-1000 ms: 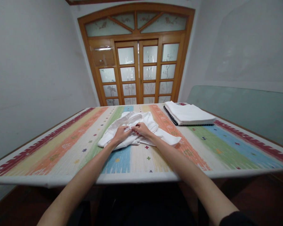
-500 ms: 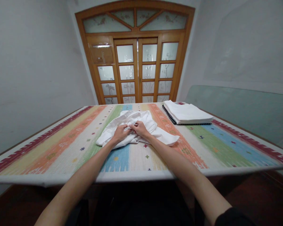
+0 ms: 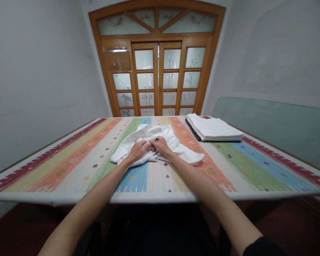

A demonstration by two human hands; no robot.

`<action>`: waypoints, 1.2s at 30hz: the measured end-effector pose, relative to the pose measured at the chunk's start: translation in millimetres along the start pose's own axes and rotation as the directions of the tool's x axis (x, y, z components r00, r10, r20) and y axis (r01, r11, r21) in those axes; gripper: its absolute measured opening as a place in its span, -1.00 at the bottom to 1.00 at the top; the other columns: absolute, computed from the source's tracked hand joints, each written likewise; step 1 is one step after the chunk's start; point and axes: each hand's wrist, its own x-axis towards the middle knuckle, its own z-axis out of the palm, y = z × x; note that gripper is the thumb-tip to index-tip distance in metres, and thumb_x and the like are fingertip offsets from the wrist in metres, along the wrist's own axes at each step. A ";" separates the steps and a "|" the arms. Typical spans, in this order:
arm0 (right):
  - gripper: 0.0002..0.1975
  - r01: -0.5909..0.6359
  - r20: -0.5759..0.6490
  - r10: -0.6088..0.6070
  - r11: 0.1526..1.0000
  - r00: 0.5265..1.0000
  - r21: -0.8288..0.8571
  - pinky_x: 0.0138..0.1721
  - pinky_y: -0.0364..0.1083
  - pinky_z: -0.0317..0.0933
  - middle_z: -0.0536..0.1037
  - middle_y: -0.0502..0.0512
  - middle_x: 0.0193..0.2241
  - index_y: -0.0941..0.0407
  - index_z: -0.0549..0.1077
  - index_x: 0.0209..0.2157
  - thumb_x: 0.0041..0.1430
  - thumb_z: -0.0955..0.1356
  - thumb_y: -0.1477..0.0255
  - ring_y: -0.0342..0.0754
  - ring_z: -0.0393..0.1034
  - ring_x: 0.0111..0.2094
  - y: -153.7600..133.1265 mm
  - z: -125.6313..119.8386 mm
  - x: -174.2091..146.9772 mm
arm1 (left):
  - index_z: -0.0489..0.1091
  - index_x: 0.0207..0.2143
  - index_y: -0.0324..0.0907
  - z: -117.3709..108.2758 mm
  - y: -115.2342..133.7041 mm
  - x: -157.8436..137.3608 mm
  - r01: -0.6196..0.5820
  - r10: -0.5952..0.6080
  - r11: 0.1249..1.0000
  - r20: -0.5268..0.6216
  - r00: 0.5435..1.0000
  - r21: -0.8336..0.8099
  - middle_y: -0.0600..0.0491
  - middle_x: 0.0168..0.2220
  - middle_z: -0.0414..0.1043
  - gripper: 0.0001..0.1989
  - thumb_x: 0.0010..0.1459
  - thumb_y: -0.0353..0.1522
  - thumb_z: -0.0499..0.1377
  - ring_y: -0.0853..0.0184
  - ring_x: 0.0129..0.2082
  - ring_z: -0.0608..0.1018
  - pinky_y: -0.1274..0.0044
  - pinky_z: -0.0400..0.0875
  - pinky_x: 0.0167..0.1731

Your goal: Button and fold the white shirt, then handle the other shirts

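On the striped, cloth-covered table (image 3: 69,174), left of the squared stack of folded white fabric (image 3: 216,128), lies a crumpled white cloth (image 3: 166,132) — unfinished work, I'd judge, nothing smoothed. Left hand (image 3: 138,149) and right hand (image 3: 160,144) meet, fingers pinching its folds.

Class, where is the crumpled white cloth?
In the head view, the crumpled white cloth lies centrally on the striped multicoloured tablecloth, left of the folded white cloth stack.
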 end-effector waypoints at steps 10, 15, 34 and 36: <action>-0.65 0.016 -0.025 -0.015 0.998 1.000 0.063 -0.77 -0.22 0.06 0.31 -0.04 -0.82 0.12 0.29 -0.69 -0.07 0.35 0.17 -0.18 0.19 -0.78 -2.5 -1.8 0.0 | 0.44 -0.29 -0.23 5.9 -5.1 -0.1 0.000 0.003 0.988 -0.018 1.000 0.153 -0.03 -0.32 0.52 -0.66 0.23 -0.21 -0.03 0.28 -0.33 0.51 0.50 0.33 -0.27; -0.64 0.021 -0.039 -0.018 0.996 0.999 0.085 -0.77 -0.21 0.07 0.31 -0.05 -0.82 0.11 0.29 -0.69 -0.09 0.37 0.15 -0.17 0.20 -0.78 -2.0 -1.4 0.9 | 0.41 -0.22 -0.23 4.7 -4.4 -0.2 -0.019 0.017 0.961 0.007 1.000 0.274 -0.09 -0.29 0.52 -0.68 0.27 -0.23 -0.05 0.22 -0.28 0.53 0.48 0.33 -0.28; -0.59 0.032 -0.075 -0.025 0.994 0.997 0.103 -0.75 -0.20 0.06 0.30 -0.05 -0.81 0.11 0.30 -0.71 -0.13 0.39 0.09 -0.18 0.16 -0.78 -4.7 0.7 3.9 | 0.42 -0.16 -0.25 8.2 -0.8 1.8 0.046 -0.016 0.943 -0.092 0.996 0.329 -0.11 -0.24 0.54 -0.73 0.20 -0.26 0.09 0.18 -0.24 0.56 0.47 0.36 -0.24; -0.59 0.032 -0.091 -0.023 0.994 0.996 0.103 -0.75 -0.20 0.04 0.30 -0.05 -0.82 0.11 0.29 -0.72 -0.14 0.39 0.08 -0.19 0.15 -0.78 -3.8 1.0 4.7 | 0.44 -0.17 -0.25 9.1 0.7 2.3 0.064 -0.024 0.943 -0.125 0.992 0.327 -0.11 -0.23 0.55 -0.73 0.18 -0.26 0.11 0.18 -0.22 0.56 0.47 0.37 -0.23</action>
